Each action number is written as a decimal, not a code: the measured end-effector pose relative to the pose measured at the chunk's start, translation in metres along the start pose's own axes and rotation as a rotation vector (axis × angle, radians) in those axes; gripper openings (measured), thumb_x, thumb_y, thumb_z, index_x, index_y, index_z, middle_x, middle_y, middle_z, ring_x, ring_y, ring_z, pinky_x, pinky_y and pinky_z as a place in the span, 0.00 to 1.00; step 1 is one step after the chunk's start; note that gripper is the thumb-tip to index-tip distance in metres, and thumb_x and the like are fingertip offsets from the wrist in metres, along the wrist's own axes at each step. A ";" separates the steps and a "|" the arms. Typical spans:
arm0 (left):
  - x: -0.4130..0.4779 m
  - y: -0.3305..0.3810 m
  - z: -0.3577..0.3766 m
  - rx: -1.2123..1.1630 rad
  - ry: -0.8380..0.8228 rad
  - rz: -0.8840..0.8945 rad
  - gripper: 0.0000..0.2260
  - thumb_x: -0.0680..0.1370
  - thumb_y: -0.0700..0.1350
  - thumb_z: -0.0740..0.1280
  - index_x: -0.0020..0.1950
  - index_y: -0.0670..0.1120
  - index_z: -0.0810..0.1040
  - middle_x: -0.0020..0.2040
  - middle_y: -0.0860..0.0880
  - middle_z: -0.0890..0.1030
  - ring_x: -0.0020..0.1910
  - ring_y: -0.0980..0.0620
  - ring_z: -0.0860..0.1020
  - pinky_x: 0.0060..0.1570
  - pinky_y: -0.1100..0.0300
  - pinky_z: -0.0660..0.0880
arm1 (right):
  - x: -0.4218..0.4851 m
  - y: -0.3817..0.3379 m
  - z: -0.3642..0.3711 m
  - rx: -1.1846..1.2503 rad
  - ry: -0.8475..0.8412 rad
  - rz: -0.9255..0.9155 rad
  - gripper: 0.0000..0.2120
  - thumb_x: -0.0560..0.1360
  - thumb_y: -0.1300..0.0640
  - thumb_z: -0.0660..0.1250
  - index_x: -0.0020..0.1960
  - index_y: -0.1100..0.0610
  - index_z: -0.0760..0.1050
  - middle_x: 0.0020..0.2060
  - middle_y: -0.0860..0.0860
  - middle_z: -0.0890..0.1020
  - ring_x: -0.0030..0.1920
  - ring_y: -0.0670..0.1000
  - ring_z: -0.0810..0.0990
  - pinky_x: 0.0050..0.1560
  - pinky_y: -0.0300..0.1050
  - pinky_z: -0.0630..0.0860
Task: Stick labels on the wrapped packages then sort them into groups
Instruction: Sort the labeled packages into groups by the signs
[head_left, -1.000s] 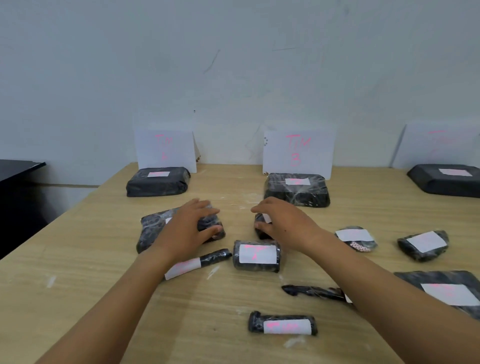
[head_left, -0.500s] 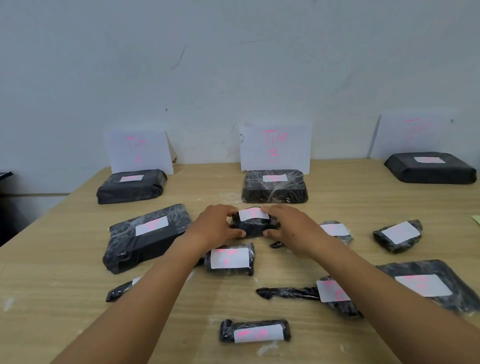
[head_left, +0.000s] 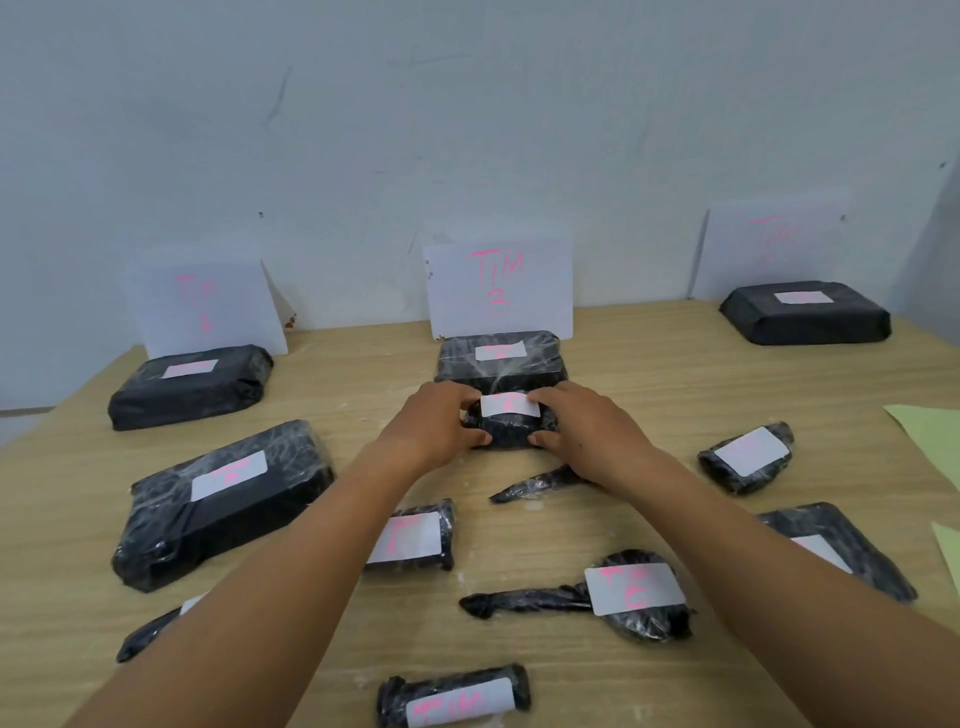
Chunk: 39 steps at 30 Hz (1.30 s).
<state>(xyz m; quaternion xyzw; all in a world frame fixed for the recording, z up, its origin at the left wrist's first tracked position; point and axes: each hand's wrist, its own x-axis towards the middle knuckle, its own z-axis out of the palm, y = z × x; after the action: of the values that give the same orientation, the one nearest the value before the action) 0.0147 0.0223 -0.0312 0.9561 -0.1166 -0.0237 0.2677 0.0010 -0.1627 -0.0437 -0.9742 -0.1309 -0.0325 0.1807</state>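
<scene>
Small package (head_left: 511, 428) gripped by both hands; label (head_left: 509, 405) writing blurred.

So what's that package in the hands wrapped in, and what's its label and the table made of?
Package: looks like black plastic under clear cling film; glossy crinkles catch light. Label: matte white paper or sticker, pink marker writing. Table: pale wood-grain top, probably laminate. Left hand and right hand grip the package's two ends.

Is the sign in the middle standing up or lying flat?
Standing up. The sign leans on the wall behind a package.
</scene>
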 end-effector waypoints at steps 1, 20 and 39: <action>0.002 0.001 0.001 0.006 0.000 0.005 0.15 0.72 0.44 0.73 0.59 0.48 0.80 0.59 0.49 0.80 0.50 0.50 0.79 0.53 0.52 0.76 | 0.000 0.002 -0.001 -0.008 0.005 0.001 0.23 0.77 0.50 0.65 0.70 0.51 0.66 0.62 0.50 0.73 0.59 0.54 0.75 0.54 0.48 0.73; -0.089 -0.015 -0.037 -0.062 0.119 0.103 0.11 0.76 0.52 0.68 0.57 0.52 0.82 0.58 0.52 0.81 0.54 0.59 0.78 0.57 0.58 0.76 | -0.040 -0.051 -0.009 0.113 0.028 -0.214 0.17 0.76 0.47 0.66 0.63 0.52 0.75 0.58 0.49 0.77 0.57 0.50 0.75 0.58 0.47 0.74; -0.160 -0.043 -0.010 0.064 0.177 0.051 0.27 0.70 0.50 0.75 0.68 0.51 0.73 0.64 0.54 0.76 0.62 0.55 0.74 0.63 0.61 0.69 | -0.081 -0.078 0.025 0.256 -0.182 -0.291 0.37 0.72 0.47 0.72 0.75 0.47 0.58 0.69 0.44 0.69 0.63 0.46 0.70 0.60 0.39 0.67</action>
<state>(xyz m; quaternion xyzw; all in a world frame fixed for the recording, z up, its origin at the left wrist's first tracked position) -0.1308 0.1006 -0.0480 0.9593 -0.1173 0.0716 0.2466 -0.0972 -0.1035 -0.0492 -0.9131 -0.2889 0.0471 0.2837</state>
